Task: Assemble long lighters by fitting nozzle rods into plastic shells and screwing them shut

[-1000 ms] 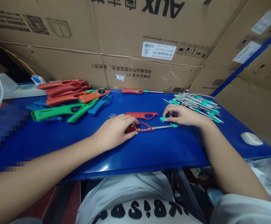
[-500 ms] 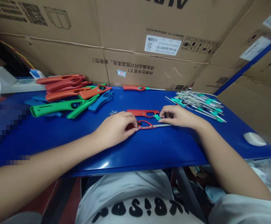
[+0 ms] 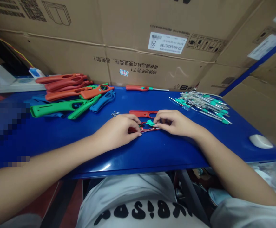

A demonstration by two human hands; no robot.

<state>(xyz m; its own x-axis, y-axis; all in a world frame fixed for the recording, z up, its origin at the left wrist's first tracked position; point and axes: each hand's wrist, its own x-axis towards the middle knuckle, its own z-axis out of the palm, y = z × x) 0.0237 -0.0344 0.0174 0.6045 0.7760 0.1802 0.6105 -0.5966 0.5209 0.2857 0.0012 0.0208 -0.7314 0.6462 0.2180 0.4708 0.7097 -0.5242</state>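
My left hand [image 3: 119, 130] is closed on the handle end of a red lighter shell half [image 3: 142, 129], which lies on the blue table with its inside facing up. Thin wires run along its open loop. Between the fingertips of my right hand [image 3: 177, 124] is a small green trigger [image 3: 150, 122], held just over that loop. The right hand covers the front of the shell and most of the metal tube. Just behind lies a second red shell half [image 3: 140, 113], partly hidden by my right fingers. Small screws [image 3: 115, 114] lie near my left hand.
Red, orange, green and blue lighter shells [image 3: 66, 91] are piled at the left. A red lighter [image 3: 138, 88] lies by the cardboard box [image 3: 128, 41]. Metal tubes with green parts and wires [image 3: 207, 106] form a heap at right, near a white mouse-shaped object [image 3: 261, 141].
My right hand has moved left with the green trigger, from the front of the shells to over the lower shell's loop. My left hand stays on the handle. The view has shifted slightly.
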